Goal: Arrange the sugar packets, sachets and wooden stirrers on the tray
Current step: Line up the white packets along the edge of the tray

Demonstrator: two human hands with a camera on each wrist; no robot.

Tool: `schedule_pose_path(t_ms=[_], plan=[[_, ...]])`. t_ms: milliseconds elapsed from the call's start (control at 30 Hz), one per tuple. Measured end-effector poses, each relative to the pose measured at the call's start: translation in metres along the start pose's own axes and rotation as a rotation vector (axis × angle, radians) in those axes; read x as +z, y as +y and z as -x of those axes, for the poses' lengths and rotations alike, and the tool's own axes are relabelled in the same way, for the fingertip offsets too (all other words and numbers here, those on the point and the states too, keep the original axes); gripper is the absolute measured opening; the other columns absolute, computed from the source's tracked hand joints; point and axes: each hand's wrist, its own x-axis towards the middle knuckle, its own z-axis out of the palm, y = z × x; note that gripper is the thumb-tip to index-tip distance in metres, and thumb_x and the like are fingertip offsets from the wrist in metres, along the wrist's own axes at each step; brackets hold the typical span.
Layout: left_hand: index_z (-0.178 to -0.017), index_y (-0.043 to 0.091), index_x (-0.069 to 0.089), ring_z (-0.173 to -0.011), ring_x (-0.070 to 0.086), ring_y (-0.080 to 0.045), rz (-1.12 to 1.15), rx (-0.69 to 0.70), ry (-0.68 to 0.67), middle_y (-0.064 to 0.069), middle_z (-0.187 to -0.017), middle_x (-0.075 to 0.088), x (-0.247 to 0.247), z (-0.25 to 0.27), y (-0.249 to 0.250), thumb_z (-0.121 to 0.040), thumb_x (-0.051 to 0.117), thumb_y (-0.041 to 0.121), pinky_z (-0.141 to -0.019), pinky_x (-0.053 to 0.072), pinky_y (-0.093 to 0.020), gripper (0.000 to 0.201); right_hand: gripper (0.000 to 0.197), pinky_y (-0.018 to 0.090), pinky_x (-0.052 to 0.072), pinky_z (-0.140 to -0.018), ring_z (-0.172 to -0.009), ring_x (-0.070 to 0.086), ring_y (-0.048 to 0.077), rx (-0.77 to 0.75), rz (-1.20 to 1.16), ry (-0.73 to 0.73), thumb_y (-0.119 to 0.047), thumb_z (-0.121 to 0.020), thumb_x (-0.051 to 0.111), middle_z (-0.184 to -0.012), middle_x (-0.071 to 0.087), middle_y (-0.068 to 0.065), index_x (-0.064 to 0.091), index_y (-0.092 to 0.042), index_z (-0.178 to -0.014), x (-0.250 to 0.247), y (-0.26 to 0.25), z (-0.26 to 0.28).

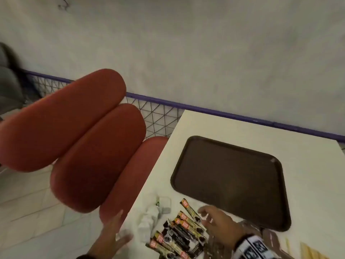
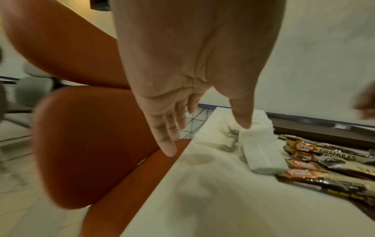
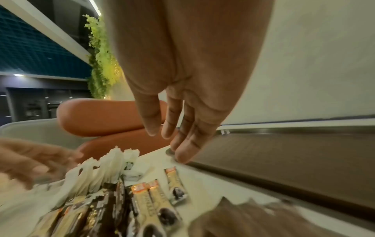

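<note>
Both hands are hovering over the sachets beside a bare tray.

The left hand is hanging at the tabletop's left edge, its grip apart, fingers straight; the right hand is spreading relaxed fingers, holding nothing, just beside the tray's near rim; the coffee sachets are lying piled at the frame's bottom centre, long axes slanting toward upper left; white sugar packets are blurring together; wooden stirrers are being cut off at lower right.
</note>
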Motion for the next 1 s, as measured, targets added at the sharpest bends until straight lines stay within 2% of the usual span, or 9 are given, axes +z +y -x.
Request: schedule_pose_path(t_ms=[133, 300, 367, 467, 600, 733, 833, 933, 1000], plan=[[-0.150, 0.016, -0.002, -0.143, 0.020, -0.019, -0.032, 0.027, -0.147, -0.003, -0.157, 0.011, 0.000, -0.019, 0.023, -0.044, 0.063, 0.084, -0.116, 0.022, -0.033, 0.142, 0.047, 0.022, 0.033, -0.104, -0.124, 0.043, 0.018, -0.059, 0.008, -0.015, -0.008, -0.090, 0.048, -0.130, 0.041, 0.001, 0.040, -0.020, -0.135, 0.025, -0.032, -0.062], [-0.148, 0.010, -0.013, -0.141, 0.019, -0.024, -0.208, 0.068, -0.203, -0.007, -0.156, 0.009, 0.009, -0.033, 0.047, -0.012, 0.034, 0.101, -0.116, 0.020, -0.034, 0.170, 0.062, 0.032, 0.038, -0.105, -0.128, 0.042, 0.027, -0.010, 0.103, -0.088, 0.002, -0.087, 0.044, -0.141, 0.033, 0.011, 0.026, -0.018, -0.143, 0.040, -0.062, -0.103], [-0.148, 0.009, -0.014, -0.142, 0.016, -0.026, -0.232, 0.068, -0.198, -0.008, -0.156, 0.009, 0.012, -0.040, 0.052, -0.017, 0.043, 0.099, -0.116, 0.018, -0.035, 0.169, 0.066, 0.034, 0.040, -0.102, -0.126, 0.043, 0.029, -0.006, 0.147, -0.100, 0.003, -0.086, 0.046, -0.140, 0.035, 0.013, 0.022, -0.018, -0.144, 0.046, -0.072, -0.113], [-0.147, 0.012, -0.017, -0.140, 0.018, -0.025, -0.229, 0.041, -0.186, -0.009, -0.153, 0.013, 0.017, -0.050, 0.054, -0.055, 0.081, 0.057, -0.115, 0.020, -0.035, 0.142, 0.070, 0.034, 0.040, -0.100, -0.125, 0.044, 0.031, 0.015, 0.178, -0.121, 0.005, -0.085, 0.048, -0.136, 0.038, 0.016, 0.019, -0.016, -0.145, 0.054, -0.079, -0.124], [-0.150, 0.014, -0.006, -0.129, 0.038, -0.024, -0.093, 0.026, -0.189, -0.009, -0.146, 0.027, 0.015, -0.063, 0.054, -0.061, 0.086, 0.030, -0.108, 0.037, -0.033, 0.129, 0.062, 0.032, 0.038, -0.100, -0.124, 0.046, 0.029, 0.058, 0.143, -0.093, 0.004, -0.087, 0.044, -0.133, 0.046, 0.017, 0.026, -0.014, -0.143, 0.056, -0.080, -0.133], [-0.150, 0.015, 0.012, -0.103, 0.052, -0.016, -0.076, 0.050, -0.204, -0.009, -0.134, 0.047, 0.013, -0.072, 0.054, -0.069, 0.082, 0.023, -0.089, 0.041, -0.019, 0.107, 0.051, 0.030, 0.042, -0.097, -0.111, 0.051, 0.022, 0.082, 0.061, -0.027, 0.003, -0.088, 0.042, -0.119, 0.051, 0.010, 0.040, -0.015, -0.136, 0.052, -0.079, -0.138], [-0.145, 0.019, 0.028, -0.099, 0.052, -0.014, -0.083, 0.081, -0.236, -0.002, -0.118, 0.053, 0.012, -0.075, 0.053, -0.075, 0.077, 0.025, -0.087, 0.041, -0.017, 0.087, 0.058, 0.033, 0.043, -0.101, -0.109, 0.053, 0.023, 0.112, -0.020, -0.052, -0.004, -0.088, 0.041, -0.119, 0.054, 0.011, 0.030, -0.021, -0.142, 0.056, -0.077, -0.143], [-0.108, 0.022, 0.057, -0.090, 0.052, -0.014, -0.083, 0.110, -0.223, 0.004, -0.096, 0.055, 0.012, -0.080, 0.050, -0.074, 0.075, 0.030, -0.086, 0.046, -0.029, 0.039, 0.061, 0.038, 0.039, -0.107, -0.124, 0.049, 0.027, 0.131, 0.005, -0.125, -0.012, -0.088, 0.044, -0.136, 0.049, 0.012, 0.025, -0.022, -0.145, 0.060, -0.076, -0.148], [-0.104, 0.017, 0.061, -0.090, 0.052, -0.015, -0.079, 0.125, -0.207, 0.002, -0.097, 0.055, 0.015, -0.083, 0.046, -0.075, 0.072, 0.032, -0.083, 0.044, -0.028, 0.035, 0.048, 0.035, 0.038, -0.107, -0.123, 0.049, 0.027, 0.108, 0.028, -0.133, -0.009, -0.089, 0.045, -0.135, 0.051, 0.011, 0.041, -0.011, -0.137, 0.059, -0.078, -0.150]])
